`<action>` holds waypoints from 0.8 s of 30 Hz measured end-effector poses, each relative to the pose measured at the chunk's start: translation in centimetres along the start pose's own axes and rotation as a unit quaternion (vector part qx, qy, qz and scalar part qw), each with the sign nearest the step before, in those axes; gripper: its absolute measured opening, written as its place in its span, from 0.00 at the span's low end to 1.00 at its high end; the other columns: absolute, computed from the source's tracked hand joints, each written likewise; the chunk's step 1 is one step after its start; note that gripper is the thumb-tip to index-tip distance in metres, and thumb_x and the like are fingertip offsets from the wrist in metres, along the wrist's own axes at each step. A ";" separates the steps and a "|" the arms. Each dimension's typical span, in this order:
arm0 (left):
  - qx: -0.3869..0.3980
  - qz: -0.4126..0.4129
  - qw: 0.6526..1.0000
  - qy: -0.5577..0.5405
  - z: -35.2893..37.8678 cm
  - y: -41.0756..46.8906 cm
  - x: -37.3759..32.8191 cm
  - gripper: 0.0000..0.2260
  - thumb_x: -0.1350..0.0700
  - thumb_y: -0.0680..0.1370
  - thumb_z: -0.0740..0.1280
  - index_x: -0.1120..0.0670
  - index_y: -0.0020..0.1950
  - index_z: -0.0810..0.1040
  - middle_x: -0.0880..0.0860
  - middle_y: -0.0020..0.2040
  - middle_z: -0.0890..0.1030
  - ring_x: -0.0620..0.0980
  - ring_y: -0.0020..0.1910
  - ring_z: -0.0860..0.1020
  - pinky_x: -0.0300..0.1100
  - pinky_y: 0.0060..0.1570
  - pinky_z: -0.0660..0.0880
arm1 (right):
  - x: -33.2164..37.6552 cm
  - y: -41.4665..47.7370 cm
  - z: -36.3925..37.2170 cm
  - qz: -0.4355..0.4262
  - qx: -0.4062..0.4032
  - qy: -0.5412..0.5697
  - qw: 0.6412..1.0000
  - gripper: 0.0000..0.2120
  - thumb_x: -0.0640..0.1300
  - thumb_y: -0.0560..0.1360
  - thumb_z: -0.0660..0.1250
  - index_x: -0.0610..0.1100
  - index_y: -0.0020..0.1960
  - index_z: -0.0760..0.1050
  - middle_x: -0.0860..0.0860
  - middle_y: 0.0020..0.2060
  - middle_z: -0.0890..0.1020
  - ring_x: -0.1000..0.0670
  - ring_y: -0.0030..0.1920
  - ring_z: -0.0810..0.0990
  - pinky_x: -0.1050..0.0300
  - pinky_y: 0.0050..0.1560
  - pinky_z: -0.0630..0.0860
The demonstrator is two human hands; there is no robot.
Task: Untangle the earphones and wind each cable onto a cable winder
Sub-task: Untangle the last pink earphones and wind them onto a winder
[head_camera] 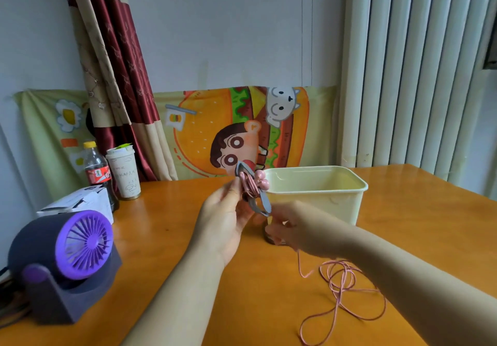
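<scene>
Head view shows the left hand (226, 219) pinching the grey cable winder (252, 192) above the table (166, 238), with pink turns wound on it. The right hand (293, 231) is blurred just below, so I cannot tell its grip on the loose pink cable (341, 286). Light, even tension should lay the turns side by side while the table loops feed freely.

Can't tell grip of blurred right hand (290, 228), ID dark obj (269, 239) half-hidden beneath, or read text on cup (125, 177).

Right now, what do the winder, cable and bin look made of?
Grey matte winder: probably plastic or silicone. Pink cable, lying in limp loops: likely a rubbery sheath. Cream bin, smooth thin walls: probably plastic.
</scene>
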State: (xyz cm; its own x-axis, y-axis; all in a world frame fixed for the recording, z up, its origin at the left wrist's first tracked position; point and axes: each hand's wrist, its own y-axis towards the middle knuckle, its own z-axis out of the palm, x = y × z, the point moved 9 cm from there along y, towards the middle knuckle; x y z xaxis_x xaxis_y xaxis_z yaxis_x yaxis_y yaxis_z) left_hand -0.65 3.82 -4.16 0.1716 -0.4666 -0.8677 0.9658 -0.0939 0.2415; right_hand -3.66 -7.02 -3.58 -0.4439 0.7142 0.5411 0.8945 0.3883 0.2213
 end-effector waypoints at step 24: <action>0.043 0.007 0.949 0.311 -3.5 0.4 8.5 0.10 0.52 0.83 0.58 0.50 0.59 0.78 0.49 0.49 0.85 0.47 0.51 0.83 0.50 0.60 0.76 | -6.6 2.4 -1.2 0.023 -0.143 0.111 0.983 0.14 0.53 0.74 0.67 0.45 0.37 0.81 0.44 0.32 0.80 0.53 0.30 0.70 0.61 0.32 0.68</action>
State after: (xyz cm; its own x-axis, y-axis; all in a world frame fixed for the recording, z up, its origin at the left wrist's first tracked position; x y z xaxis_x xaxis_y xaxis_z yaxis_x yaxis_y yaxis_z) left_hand 1.90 2.92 -12.98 0.2911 0.1390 -0.9465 0.9480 -0.1748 0.2659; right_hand 1.44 -11.52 -5.63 -0.4089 0.5701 0.7126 0.9054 0.1559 0.3948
